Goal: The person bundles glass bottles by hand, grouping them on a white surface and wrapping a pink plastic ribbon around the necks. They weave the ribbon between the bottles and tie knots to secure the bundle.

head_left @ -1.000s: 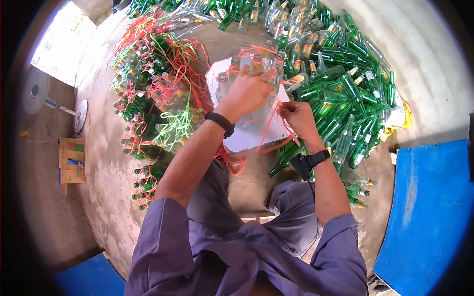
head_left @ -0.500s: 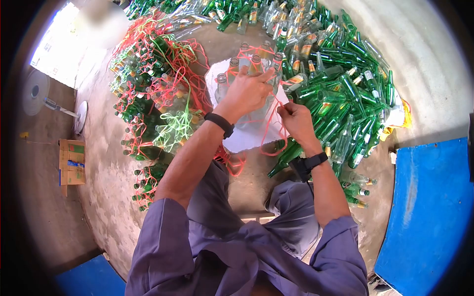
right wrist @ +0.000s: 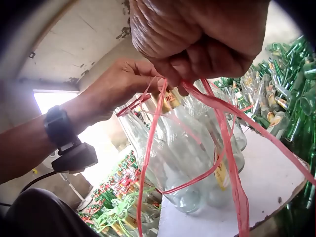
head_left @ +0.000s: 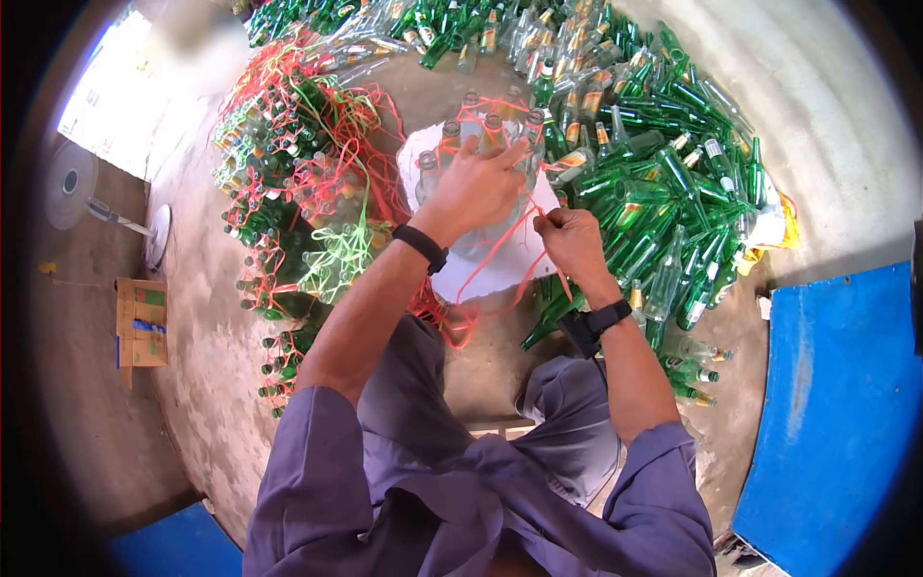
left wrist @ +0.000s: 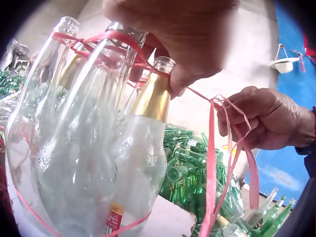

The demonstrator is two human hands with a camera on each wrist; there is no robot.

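Several clear bottles (left wrist: 84, 148) stand grouped on a white board (head_left: 481, 274), with pink-red twine (right wrist: 197, 180) looped round their necks and lower bodies. My left hand (head_left: 478, 192) lies over the near necks; in the left wrist view its thumb and fingers grip the twine at a gold-foiled neck (left wrist: 152, 96). To the right of the bottles my right hand (head_left: 575, 245) pinches the twine, its fingers curled, and loose strands (left wrist: 210, 163) hang down from it. A taut length runs between both hands. The fingertips of the left hand are partly hidden.
Tied green and clear bottles (head_left: 279, 202) with red and green twine stand at the left. A large heap of loose green bottles (head_left: 663, 192) lies at the right and back. A blue panel (head_left: 836, 385) stands at the right, a cardboard box (head_left: 141, 322) at the far left.
My right hand has moved slightly down and left in the head view, still pinching the twine, and the loose strands have shifted. My left hand stays at the bottle necks.
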